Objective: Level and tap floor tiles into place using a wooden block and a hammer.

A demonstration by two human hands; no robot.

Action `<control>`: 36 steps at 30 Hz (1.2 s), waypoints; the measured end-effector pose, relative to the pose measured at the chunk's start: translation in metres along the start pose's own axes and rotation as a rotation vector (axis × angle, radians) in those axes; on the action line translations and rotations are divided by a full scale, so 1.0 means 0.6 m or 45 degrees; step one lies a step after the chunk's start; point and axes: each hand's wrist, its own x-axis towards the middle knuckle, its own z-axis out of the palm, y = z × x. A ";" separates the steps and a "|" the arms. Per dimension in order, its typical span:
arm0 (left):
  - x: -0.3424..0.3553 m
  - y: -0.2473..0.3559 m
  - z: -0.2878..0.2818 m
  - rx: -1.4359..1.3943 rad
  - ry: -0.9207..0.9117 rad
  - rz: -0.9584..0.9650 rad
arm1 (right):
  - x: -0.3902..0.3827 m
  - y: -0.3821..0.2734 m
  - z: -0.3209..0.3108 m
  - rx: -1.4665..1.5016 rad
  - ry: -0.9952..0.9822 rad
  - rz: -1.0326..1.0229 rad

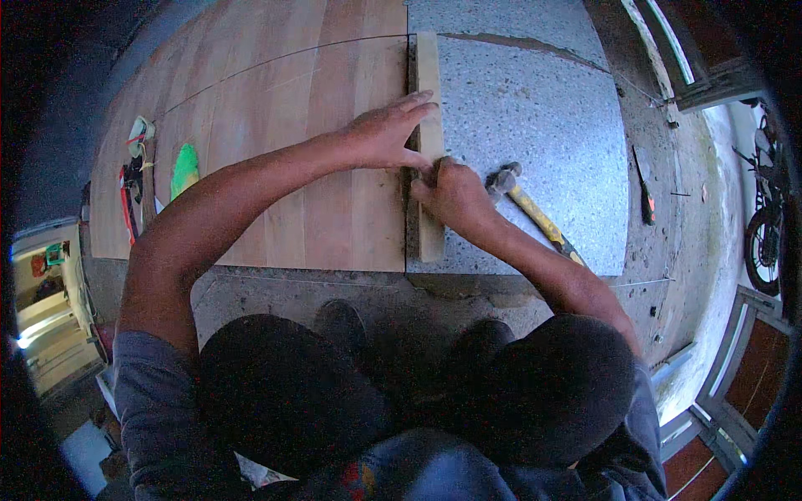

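Observation:
A pale wooden strip lies lengthwise along the seam between a wood-patterned tile surface and a grey speckled tile. My left hand reaches across from the left, fingers stretched over the strip and thumb held apart, touching its edge. Just nearer to me, my right hand is closed over the strip, its thumb at the strip's left side. Whatever lies inside those curled fingers is hidden. To the right of that hand, a hammer with a yellow and black handle rests on the grey tile.
Several tools, one with a red part, and a green object lie on the left tiles. A dark blade-like tool with an orange handle end is on the rough floor at right. Strings run beside the tiles. A motorcycle stands far right.

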 end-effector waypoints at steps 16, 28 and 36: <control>0.009 -0.016 0.020 0.302 -0.018 0.181 | -0.080 0.164 -0.138 -0.558 -0.009 -0.092; 0.006 0.026 -0.017 0.198 -0.217 -0.034 | -0.127 0.229 -0.148 0.122 -0.172 0.354; -0.005 0.035 -0.023 0.203 -0.207 -0.094 | -0.165 0.138 -0.115 -0.440 0.231 -0.659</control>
